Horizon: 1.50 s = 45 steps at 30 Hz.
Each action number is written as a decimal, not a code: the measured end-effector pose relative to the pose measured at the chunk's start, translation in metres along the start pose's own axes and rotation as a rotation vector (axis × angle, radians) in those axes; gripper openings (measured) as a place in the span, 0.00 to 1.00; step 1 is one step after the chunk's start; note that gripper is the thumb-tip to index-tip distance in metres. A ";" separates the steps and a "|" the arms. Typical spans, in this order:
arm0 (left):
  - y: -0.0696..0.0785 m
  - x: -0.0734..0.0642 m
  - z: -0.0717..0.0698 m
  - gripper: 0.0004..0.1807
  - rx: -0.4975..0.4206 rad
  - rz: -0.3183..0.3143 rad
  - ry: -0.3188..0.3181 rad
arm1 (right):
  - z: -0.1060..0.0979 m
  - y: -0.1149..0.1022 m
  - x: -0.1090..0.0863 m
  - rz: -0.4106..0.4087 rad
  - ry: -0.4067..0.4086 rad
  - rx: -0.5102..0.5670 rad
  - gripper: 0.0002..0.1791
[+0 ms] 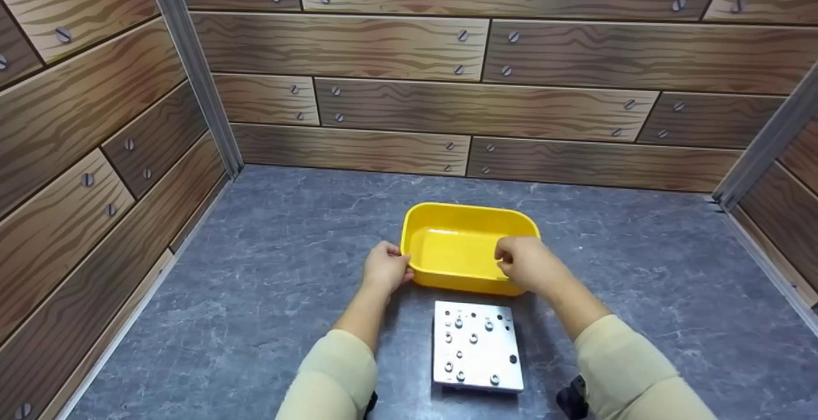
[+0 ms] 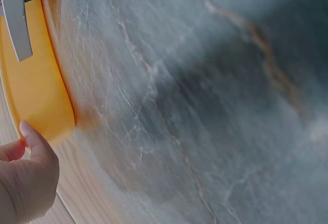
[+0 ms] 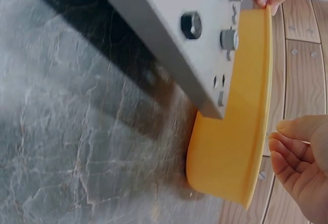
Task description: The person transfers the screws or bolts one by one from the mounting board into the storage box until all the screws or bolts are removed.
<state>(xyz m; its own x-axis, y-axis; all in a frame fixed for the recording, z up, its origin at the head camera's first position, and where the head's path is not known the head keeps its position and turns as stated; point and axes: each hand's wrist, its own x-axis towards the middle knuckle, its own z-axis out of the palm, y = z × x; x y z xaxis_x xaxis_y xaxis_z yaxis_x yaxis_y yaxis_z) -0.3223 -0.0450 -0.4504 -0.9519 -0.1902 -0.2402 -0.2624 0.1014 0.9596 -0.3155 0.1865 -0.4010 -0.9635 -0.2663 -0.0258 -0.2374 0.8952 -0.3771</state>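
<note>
A yellow plastic tub with rounded corners sits on the dark marbled surface, its inside facing up. My left hand pinches the tub's rim at its left front corner, and the left wrist view shows that thumb against the outer wall. Over the tub's right front part hovers my right hand, its fingers loosely bent. In the right wrist view those fingers are beside the rim, with nothing seen between them. Just in front of the tub lies a silver metal plate studded with several bolts.
Wood-patterned panels form a back wall and side walls around the marbled surface. Grey metal posts stand in the corners. The plate lies between my two forearms, close to the tub's front wall.
</note>
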 end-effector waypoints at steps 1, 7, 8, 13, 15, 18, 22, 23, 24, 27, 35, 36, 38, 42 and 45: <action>0.000 0.000 0.000 0.06 -0.001 0.000 0.001 | 0.000 -0.002 -0.001 -0.017 0.004 -0.008 0.04; -0.002 0.001 0.001 0.06 -0.011 0.013 0.000 | 0.005 -0.011 -0.010 -0.140 0.032 -0.012 0.02; -0.002 0.001 0.001 0.06 -0.014 0.013 0.000 | 0.006 -0.013 -0.011 -0.164 0.035 -0.005 0.02; -0.001 0.001 0.000 0.05 -0.020 0.020 0.002 | 0.010 -0.022 -0.018 -0.231 0.016 0.036 0.04; -0.001 0.000 0.000 0.05 -0.023 0.023 0.000 | 0.010 -0.026 -0.021 -0.236 -0.004 0.043 0.04; -0.001 0.000 0.000 0.05 -0.016 0.025 -0.002 | 0.012 -0.032 -0.024 -0.255 -0.042 0.042 0.04; -0.002 0.000 -0.001 0.06 0.003 0.022 -0.005 | 0.014 -0.038 -0.028 -0.294 -0.092 0.036 0.05; -0.001 -0.001 -0.001 0.06 0.007 0.019 -0.006 | 0.015 -0.039 -0.029 -0.306 -0.102 0.029 0.05; -0.001 -0.001 -0.001 0.06 0.005 0.015 -0.007 | 0.015 -0.041 -0.030 -0.317 -0.112 0.027 0.04; -0.001 -0.001 0.000 0.06 0.003 0.010 -0.011 | 0.017 -0.043 -0.033 -0.351 -0.142 0.012 0.04; 0.000 -0.001 -0.001 0.06 -0.017 0.022 -0.009 | 0.023 -0.041 -0.037 -0.422 -0.231 -0.009 0.08; 0.000 -0.001 -0.001 0.06 -0.018 0.024 -0.009 | 0.024 -0.041 -0.038 -0.429 -0.243 -0.014 0.08; 0.000 -0.002 -0.001 0.06 -0.018 0.021 -0.009 | 0.026 -0.040 -0.038 -0.438 -0.268 -0.021 0.09; 0.000 -0.002 -0.001 0.06 -0.016 0.012 -0.009 | 0.028 -0.040 -0.040 -0.437 -0.303 -0.033 0.08; -0.001 -0.001 -0.001 0.06 -0.016 0.008 -0.010 | 0.028 -0.041 -0.041 -0.421 -0.325 -0.041 0.08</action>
<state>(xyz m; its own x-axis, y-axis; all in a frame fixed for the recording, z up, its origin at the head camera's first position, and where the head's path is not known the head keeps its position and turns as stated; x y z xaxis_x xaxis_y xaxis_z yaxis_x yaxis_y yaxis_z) -0.3214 -0.0457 -0.4514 -0.9555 -0.1799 -0.2339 -0.2523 0.0871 0.9637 -0.2626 0.1509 -0.4107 -0.6975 -0.6966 -0.1681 -0.6060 0.6985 -0.3806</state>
